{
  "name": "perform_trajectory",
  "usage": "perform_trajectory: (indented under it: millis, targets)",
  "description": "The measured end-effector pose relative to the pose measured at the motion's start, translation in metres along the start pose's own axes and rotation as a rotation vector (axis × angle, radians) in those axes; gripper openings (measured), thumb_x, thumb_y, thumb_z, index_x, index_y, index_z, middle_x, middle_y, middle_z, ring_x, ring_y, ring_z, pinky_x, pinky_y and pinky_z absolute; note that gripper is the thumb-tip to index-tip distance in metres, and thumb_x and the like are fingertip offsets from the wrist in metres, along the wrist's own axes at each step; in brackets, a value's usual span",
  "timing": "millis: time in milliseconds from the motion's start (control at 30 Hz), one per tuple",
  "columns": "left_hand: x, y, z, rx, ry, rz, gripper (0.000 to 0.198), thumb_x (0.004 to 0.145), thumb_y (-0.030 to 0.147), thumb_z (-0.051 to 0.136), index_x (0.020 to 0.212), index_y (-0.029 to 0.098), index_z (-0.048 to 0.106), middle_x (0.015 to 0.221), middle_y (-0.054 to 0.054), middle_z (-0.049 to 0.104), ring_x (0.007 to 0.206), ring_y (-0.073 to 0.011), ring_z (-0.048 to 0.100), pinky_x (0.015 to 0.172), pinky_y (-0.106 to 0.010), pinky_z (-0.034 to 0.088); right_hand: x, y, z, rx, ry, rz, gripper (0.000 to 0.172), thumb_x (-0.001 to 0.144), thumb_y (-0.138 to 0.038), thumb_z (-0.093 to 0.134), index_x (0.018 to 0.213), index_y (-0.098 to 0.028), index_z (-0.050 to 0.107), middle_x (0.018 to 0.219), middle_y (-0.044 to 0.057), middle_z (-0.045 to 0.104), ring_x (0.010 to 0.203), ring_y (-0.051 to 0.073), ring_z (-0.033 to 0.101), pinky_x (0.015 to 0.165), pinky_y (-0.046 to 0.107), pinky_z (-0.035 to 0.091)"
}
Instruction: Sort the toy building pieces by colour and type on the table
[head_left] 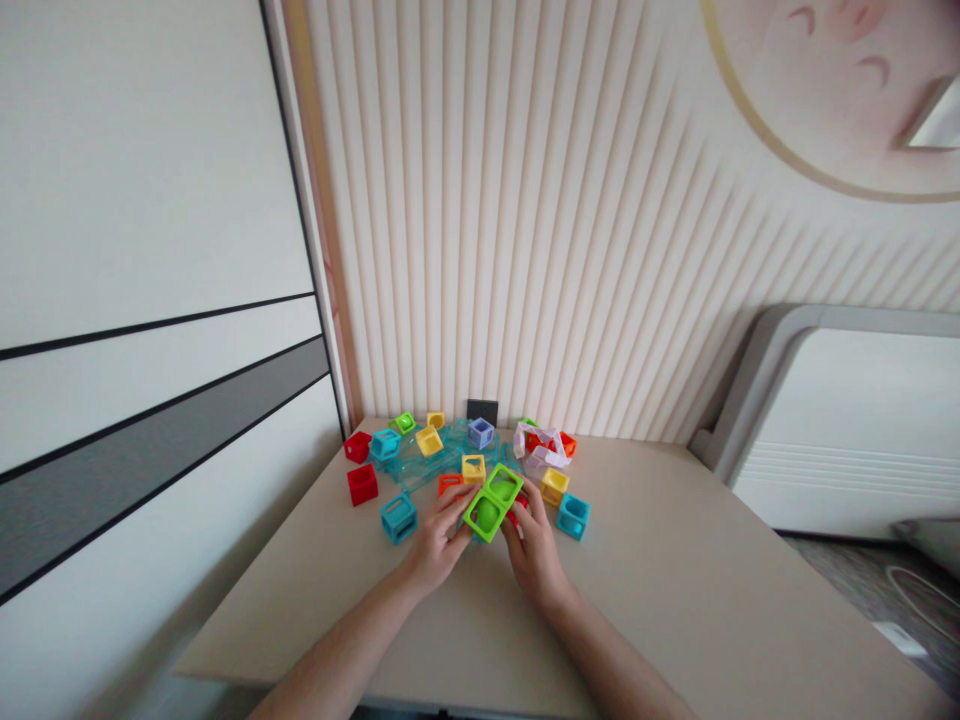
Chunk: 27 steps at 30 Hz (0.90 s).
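Observation:
A green two-cell block piece (493, 502) is held tilted over the table between both hands. My left hand (439, 540) grips its left side, fingers along the edge. My right hand (536, 545) holds it from the right, with a red piece (518, 512) showing by its fingers; whether that hand touches the red piece is unclear. Just behind the green piece are a yellow cube (473, 468) and an orange piece (450, 484), partly covered. A blue cube (399, 517) lies left of my left hand. To the right of my right hand are a yellow cube (555, 487) and a blue cube (573, 516).
Red cubes (362, 484) sit at the left of the table (645, 600). Clear teal track pieces (420, 462), a lilac cube (481, 432) and a pale pink frame (541, 446) lie farther back. A black square object (482, 411) leans against the ribbed wall.

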<state>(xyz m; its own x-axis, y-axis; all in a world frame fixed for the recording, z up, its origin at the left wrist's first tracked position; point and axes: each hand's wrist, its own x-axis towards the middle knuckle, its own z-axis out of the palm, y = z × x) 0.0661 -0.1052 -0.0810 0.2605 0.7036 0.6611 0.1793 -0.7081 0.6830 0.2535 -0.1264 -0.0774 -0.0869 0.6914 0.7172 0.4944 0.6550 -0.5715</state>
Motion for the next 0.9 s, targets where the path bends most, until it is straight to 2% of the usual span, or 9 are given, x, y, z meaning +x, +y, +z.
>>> perform_trajectory:
  millis: [333,633,767,833,900]
  targets:
    - [0.001,0.003,-0.001,-0.026,0.019,-0.016,0.042,0.09,0.021,0.061,0.132,0.026,0.063,0.131,-0.01,0.066,0.123,-0.027,0.061,0.108,-0.044,0.048,0.001,-0.006,-0.001,0.006,0.008,-0.008,0.036,0.098,-0.019,0.051,0.132,-0.027,0.061,0.138,0.013,0.053,0.128,0.027,0.054,0.107,0.042,0.049]
    - [0.003,0.004,0.004,-0.111,0.04,-0.084,0.053,0.079,0.005,0.056,0.128,0.023,0.063,0.13,-0.01,0.067,0.123,-0.0273,0.061,0.109,-0.047,0.045,-0.003,-0.003,0.001,-0.04,-0.053,-0.044,0.029,0.093,-0.022,0.06,0.12,-0.029,0.068,0.139,0.011,0.055,0.128,0.03,0.056,0.106,0.043,0.05]
    - [0.007,0.007,0.0,-0.213,0.113,-0.181,0.036,0.084,0.015,0.06,0.118,0.021,0.068,0.125,-0.01,0.069,0.121,-0.0281,0.061,0.106,-0.044,0.046,-0.007,-0.009,-0.003,-0.051,-0.074,-0.071,0.025,0.094,-0.023,0.059,0.117,-0.028,0.069,0.139,0.011,0.055,0.128,0.028,0.056,0.105,0.043,0.05]
    - [0.009,0.006,-0.001,-0.247,0.178,-0.235,0.032,0.083,0.018,0.062,0.114,0.02,0.069,0.121,-0.01,0.07,0.118,-0.0283,0.062,0.105,-0.043,0.047,-0.001,-0.011,-0.009,-0.057,-0.027,-0.089,0.022,0.096,-0.022,0.054,0.111,-0.026,0.07,0.137,0.012,0.057,0.125,0.027,0.058,0.103,0.042,0.051]
    - [0.01,0.003,-0.002,-0.277,0.245,-0.297,0.032,0.08,0.019,0.065,0.112,0.02,0.069,0.116,-0.009,0.072,0.113,-0.0278,0.065,0.101,-0.042,0.049,0.018,-0.008,-0.021,-0.081,0.066,-0.071,0.021,0.098,-0.023,0.05,0.102,-0.023,0.071,0.131,0.013,0.061,0.121,0.026,0.06,0.1,0.041,0.051]
